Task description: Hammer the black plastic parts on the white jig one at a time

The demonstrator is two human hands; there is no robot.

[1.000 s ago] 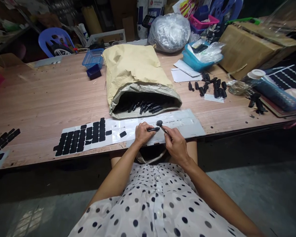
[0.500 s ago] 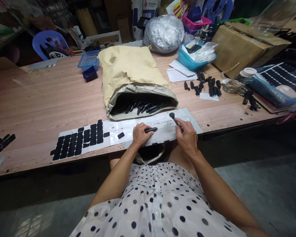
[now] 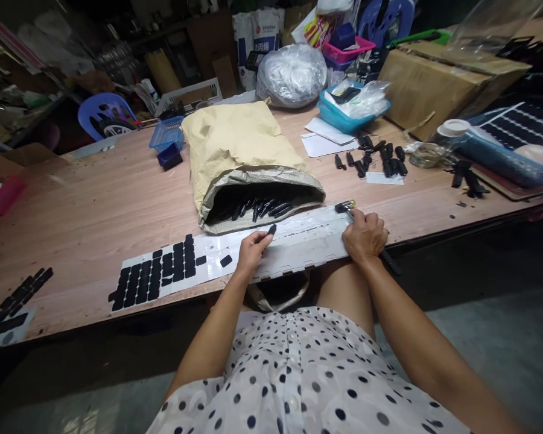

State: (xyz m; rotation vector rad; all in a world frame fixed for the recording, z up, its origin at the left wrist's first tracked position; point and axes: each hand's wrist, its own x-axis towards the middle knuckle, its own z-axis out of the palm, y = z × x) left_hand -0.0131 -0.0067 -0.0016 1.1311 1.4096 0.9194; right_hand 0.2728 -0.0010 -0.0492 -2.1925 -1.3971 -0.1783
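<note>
Pinched in the fingers of my left hand [image 3: 252, 252] is a small black piece [image 3: 272, 229], tilted upward over the pale board [image 3: 308, 246]. My right hand [image 3: 366, 234] is closed round a small hammer [image 3: 344, 207] with a black head and a yellowish end. The hammer's dark handle sticks out below my fist, past the table edge. Just beyond both hands lies a tan woven sack [image 3: 244, 135], its mouth toward me, with several slim black pieces [image 3: 271, 207] inside. Left of my left hand, black rounded stickers [image 3: 138, 280] sit on a white sheet [image 3: 209, 247].
Loose black parts [image 3: 391, 163] lie at the right, near a blue basket [image 3: 350, 120] holding plastic bags. A large cardboard box [image 3: 434, 90] stands behind them. A small navy tray [image 3: 169, 157] is left of the sack. The table's front edge [image 3: 429, 238] runs close to my lap.
My right hand has moved right with the hammer, its head now turned sideways. My left hand has raised the black piece, which was lying flatter. The view has shifted slightly.
</note>
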